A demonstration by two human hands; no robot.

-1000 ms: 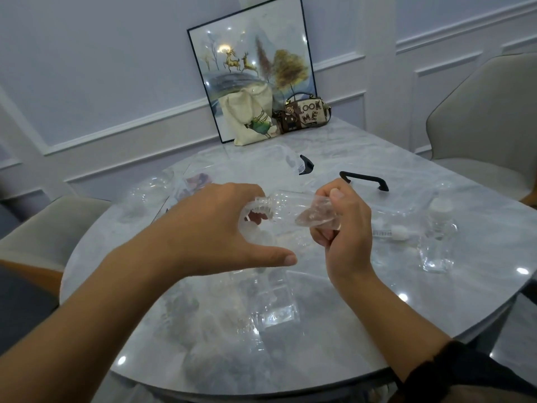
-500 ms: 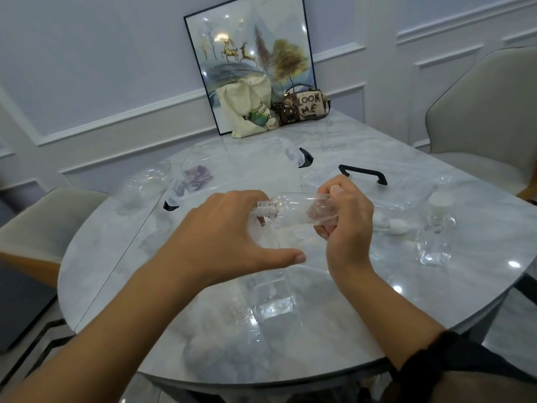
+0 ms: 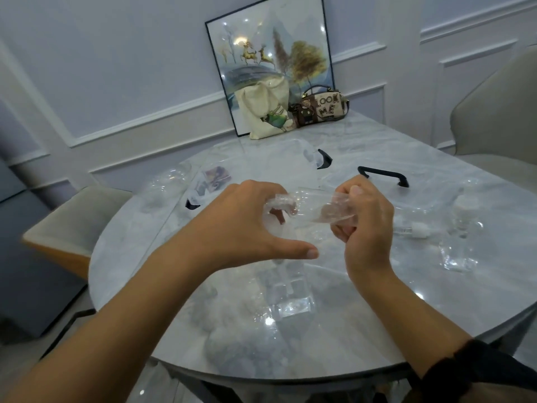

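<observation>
I hold a small clear plastic bottle (image 3: 315,209) sideways above the marble table (image 3: 363,330). My right hand (image 3: 366,225) grips its base end, fingers curled round it. My left hand (image 3: 250,225) has its fingers curled at the bottle's threaded neck, thumb stretched out to the right below; whether those fingers pinch a cap I cannot tell. A clear square bottle (image 3: 290,292) stands on the table under my hands.
Another clear bottle with a white cap (image 3: 462,237) stands at the right, a white pump part (image 3: 418,230) lying beside it. Clear pouches with black handles (image 3: 383,174) lie further back. A framed picture (image 3: 270,62), tote bag (image 3: 267,112) and handbag (image 3: 322,107) lean at the wall. Chairs stand left and right.
The bottle has tilted slightly, its neck end turning within my left fingers. Both hands stay in nearly the same place; the camera shifted a little.
</observation>
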